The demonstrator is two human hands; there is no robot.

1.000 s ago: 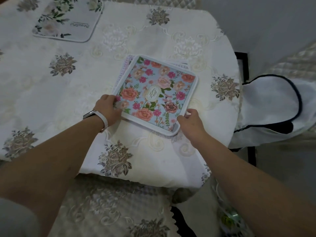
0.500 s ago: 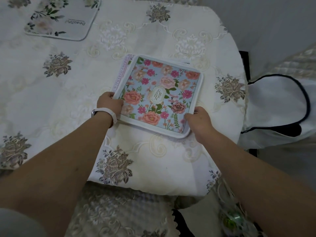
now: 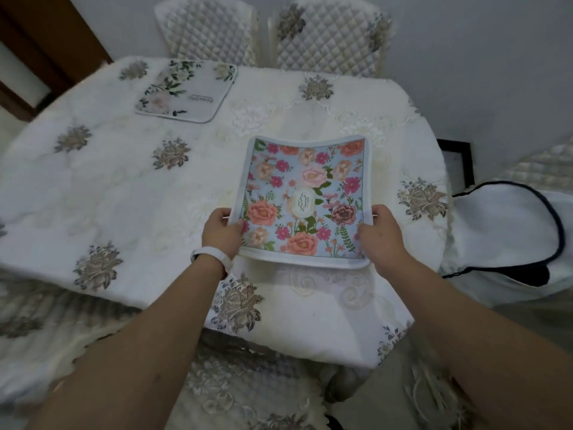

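The left hand and right hand are each gripping a side edge of the blue floral placemat, holding it above the near right part of the embroidered tablecloth; a paler floral placemat is lying far left.

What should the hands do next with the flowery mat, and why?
Probably lower the flowery mat flat onto the tablecloth. The left hand and right hand pinch its side edges, and it looks lifted and bent in the middle. The other mat already lies flat near a chair, so this one likely goes down flat too.
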